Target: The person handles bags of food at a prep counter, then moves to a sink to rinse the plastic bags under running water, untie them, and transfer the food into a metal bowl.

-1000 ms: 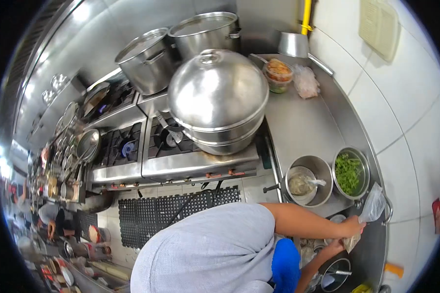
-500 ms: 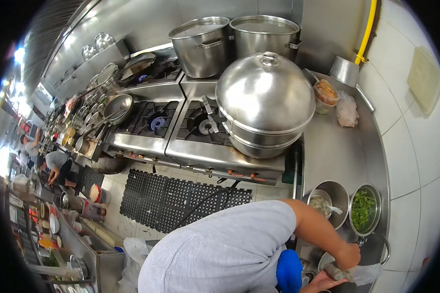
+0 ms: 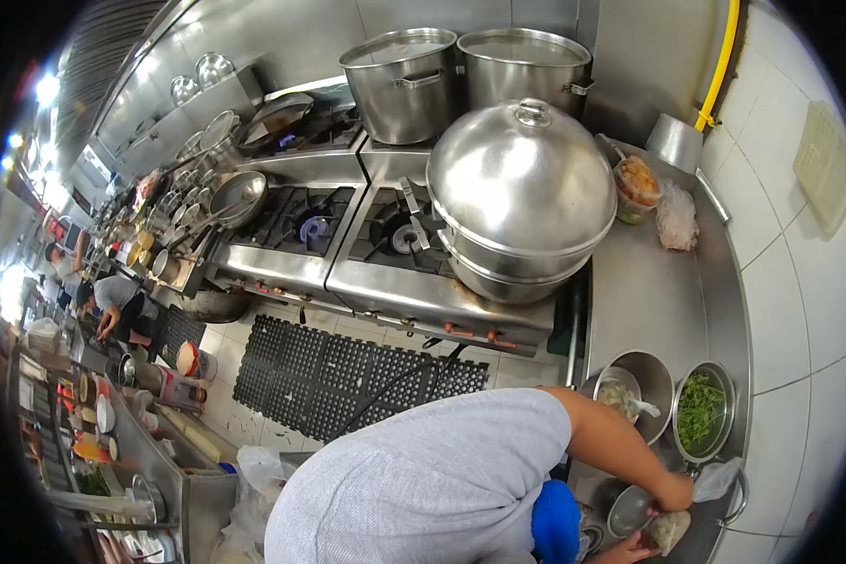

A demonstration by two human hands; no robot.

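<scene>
A clear plastic bag with pale greyish contents (image 3: 668, 531) is at the lower right, its loose end spread toward the tray's edge. My left hand (image 3: 672, 493) is closed on the bag from above, its fingers partly hidden. Lower down, my right hand (image 3: 632, 549) holds the near side of the bag, fingers curled against it. Beside both hands is a round metal bowl (image 3: 630, 512). Above them stand a steel pot (image 3: 663, 381) with a bagged item in a container inside it, and a metal pan of green leaves (image 3: 701, 414).
A large domed steamer (image 3: 522, 188) stands on the stove (image 3: 423, 291), near two tall pots (image 3: 399, 89). A burner is lit at left. On the steel counter (image 3: 644, 291) are a tub of orange food (image 3: 637, 180) and a plastic bag (image 3: 676, 218). A co-worker (image 3: 117, 305) is far left.
The view has swung, so the stove and pots appear further right. The bag has been turned in my hands, its filled part now lower and its loose end pointing up and right.
</scene>
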